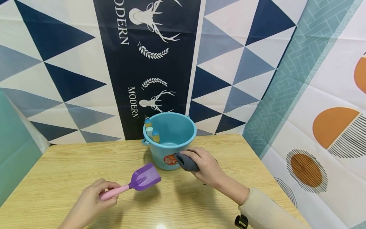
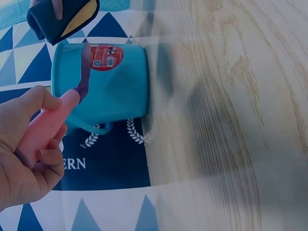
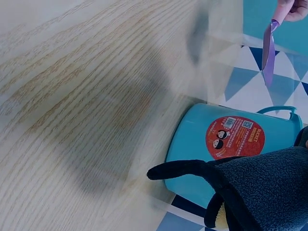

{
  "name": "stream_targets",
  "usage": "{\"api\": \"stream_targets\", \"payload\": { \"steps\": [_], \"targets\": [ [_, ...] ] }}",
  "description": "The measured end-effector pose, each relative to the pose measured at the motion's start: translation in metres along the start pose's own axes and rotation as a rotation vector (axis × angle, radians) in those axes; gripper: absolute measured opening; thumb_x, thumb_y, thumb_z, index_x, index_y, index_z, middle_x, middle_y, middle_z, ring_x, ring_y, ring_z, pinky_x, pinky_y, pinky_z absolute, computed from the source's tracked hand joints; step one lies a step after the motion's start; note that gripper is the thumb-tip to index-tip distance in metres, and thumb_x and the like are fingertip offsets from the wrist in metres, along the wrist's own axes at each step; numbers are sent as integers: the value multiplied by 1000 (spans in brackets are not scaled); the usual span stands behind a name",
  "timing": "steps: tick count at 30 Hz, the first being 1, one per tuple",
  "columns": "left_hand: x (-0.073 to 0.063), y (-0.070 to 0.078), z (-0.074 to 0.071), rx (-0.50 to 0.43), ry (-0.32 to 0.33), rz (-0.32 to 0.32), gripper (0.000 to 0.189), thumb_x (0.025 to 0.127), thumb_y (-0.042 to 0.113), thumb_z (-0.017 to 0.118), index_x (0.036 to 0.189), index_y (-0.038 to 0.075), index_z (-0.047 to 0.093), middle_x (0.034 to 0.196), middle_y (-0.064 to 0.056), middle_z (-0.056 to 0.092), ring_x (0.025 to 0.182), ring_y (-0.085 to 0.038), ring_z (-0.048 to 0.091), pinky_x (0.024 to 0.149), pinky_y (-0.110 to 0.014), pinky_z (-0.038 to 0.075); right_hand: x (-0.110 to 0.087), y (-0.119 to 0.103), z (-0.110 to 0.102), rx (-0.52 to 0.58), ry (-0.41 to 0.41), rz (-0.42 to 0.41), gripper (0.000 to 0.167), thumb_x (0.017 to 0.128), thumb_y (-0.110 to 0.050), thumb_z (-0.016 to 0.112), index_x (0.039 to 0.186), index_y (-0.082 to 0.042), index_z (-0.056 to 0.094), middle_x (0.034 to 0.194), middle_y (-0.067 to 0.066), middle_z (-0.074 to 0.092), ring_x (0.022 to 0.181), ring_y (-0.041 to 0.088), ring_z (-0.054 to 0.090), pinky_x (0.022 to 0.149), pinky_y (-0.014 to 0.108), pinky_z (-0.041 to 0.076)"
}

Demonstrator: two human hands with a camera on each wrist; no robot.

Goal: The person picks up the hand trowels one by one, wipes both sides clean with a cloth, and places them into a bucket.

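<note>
My left hand (image 1: 95,197) grips the pink handle of a toy shovel (image 1: 145,177), its purple blade raised over the table and pointing toward the bucket. In my right hand (image 1: 207,167) is a folded dark grey-blue cloth (image 1: 186,161) with a yellow inner side, held in front of the bucket's lower right. The blue bucket (image 1: 160,156) stands upright at the back of the table, with a red round sticker (image 3: 235,138) on its front. Two blue-capped yellow items (image 1: 155,136) and one pale green-topped item (image 1: 149,131) stand inside its left rim.
The wood-grain table (image 1: 71,165) ends at a wall covering (image 1: 77,111) of blue and white triangles right behind the bucket. Another patterned covering (image 1: 308,127) runs along the right side. The bucket's handle (image 2: 98,129) hangs at its left.
</note>
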State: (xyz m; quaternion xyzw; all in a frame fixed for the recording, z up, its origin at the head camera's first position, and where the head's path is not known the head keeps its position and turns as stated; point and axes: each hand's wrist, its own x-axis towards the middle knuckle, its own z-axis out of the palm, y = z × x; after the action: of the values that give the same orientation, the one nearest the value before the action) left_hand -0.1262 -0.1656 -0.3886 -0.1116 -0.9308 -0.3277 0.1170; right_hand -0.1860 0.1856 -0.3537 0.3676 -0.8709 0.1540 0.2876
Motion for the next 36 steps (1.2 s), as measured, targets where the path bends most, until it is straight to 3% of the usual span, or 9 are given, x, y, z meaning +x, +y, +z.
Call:
{"api": "stream_targets", "payload": {
  "steps": [12, 20, 27, 36],
  "targets": [
    [2, 11, 4, -38, -79, 30, 27, 68, 7, 77, 87, 24, 69, 79, 11, 58, 67, 0, 46, 59, -17, 43, 4, -3, 3, 4, 31, -85, 57, 69, -6, 80, 122, -17, 59, 119, 7, 60, 107, 24, 58, 87, 41, 51],
    [3, 18, 8, -11, -61, 113, 27, 66, 7, 76, 87, 23, 70, 79, 14, 57, 68, 2, 46, 59, -17, 44, 5, -3, 6, -3, 49, -134, 59, 68, -6, 81, 121, -17, 59, 117, 9, 61, 105, 24, 59, 84, 40, 52],
    [5, 23, 8, 11, -112, 114, 25, 69, 12, 77, 89, 23, 70, 80, 14, 58, 69, 1, 47, 60, -17, 44, 6, -6, 6, -8, 38, -163, 60, 67, -6, 81, 121, -18, 59, 119, 6, 60, 104, 24, 59, 84, 39, 52],
    [6, 28, 11, -15, -109, 180, 25, 68, 11, 77, 90, 22, 70, 81, 14, 58, 70, 3, 47, 59, -17, 44, 8, -10, 7, -12, 20, -206, 60, 66, -7, 81, 121, -18, 59, 120, 6, 59, 105, 24, 59, 84, 38, 51]
  ]
}}
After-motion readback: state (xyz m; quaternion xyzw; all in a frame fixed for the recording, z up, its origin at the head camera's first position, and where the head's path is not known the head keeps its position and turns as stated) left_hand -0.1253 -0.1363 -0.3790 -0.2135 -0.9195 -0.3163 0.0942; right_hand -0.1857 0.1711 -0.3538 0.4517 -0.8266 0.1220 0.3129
